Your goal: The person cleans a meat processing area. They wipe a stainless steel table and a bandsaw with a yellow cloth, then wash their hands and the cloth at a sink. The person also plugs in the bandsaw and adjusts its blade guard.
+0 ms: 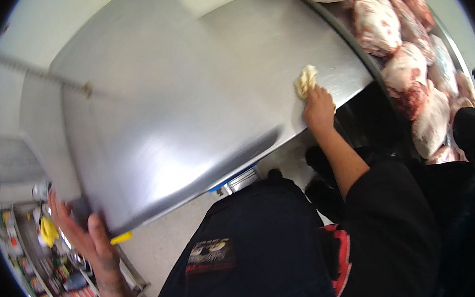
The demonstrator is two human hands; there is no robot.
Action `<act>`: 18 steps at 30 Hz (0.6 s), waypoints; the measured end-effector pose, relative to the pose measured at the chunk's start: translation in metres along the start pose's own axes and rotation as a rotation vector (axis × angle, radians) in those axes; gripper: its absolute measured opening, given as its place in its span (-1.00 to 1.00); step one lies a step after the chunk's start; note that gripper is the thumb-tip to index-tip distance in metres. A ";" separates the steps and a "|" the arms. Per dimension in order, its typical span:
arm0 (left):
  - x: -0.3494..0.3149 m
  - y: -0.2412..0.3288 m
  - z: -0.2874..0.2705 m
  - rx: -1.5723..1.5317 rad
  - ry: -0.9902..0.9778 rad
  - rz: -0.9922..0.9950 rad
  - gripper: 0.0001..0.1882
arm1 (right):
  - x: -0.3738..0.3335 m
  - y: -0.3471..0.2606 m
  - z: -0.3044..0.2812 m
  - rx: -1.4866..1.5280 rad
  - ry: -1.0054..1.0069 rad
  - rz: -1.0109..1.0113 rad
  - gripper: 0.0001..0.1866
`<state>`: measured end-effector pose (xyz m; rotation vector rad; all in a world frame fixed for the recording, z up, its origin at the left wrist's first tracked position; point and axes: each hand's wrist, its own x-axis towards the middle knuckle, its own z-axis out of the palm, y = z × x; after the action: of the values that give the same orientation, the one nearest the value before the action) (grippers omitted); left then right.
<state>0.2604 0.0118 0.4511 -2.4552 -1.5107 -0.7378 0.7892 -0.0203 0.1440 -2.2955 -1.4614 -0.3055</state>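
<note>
My right hand (320, 108) is closed on a crumpled cream cloth (306, 81). It presses the cloth to the steel table (212, 106) near its right front edge. My left hand (85, 233) is raised at the table's left front corner, thumb and fingers apart, with nothing seen in it. Whether it touches the corner I cannot tell. A soft sheen runs over the table's bare metal.
Right of the table, a metal tray with a dark rim (345, 31) holds several large pieces of raw meat (375, 20). Shelves of packages (46, 275) stand at the lower left. A thin rod (48, 77) reaches over the table's far left. Someone in dark clothing (470, 197) stands at my right.
</note>
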 end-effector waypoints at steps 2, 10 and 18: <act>0.001 0.004 -0.001 -0.177 0.025 -0.034 -0.13 | -0.043 -0.069 -0.002 0.083 -0.085 -0.096 -0.63; 0.002 -0.007 -0.008 -0.198 0.150 0.379 0.01 | -0.159 -0.296 0.017 0.103 -0.250 -0.433 -0.55; -0.011 -0.018 -0.003 -0.143 0.132 0.504 -0.03 | -0.251 -0.484 0.029 0.393 -0.521 -0.837 -0.67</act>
<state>0.2397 0.0105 0.4457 -2.6589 -0.7620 -0.8994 0.2435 -0.0315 0.1248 -1.4036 -2.4353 0.3669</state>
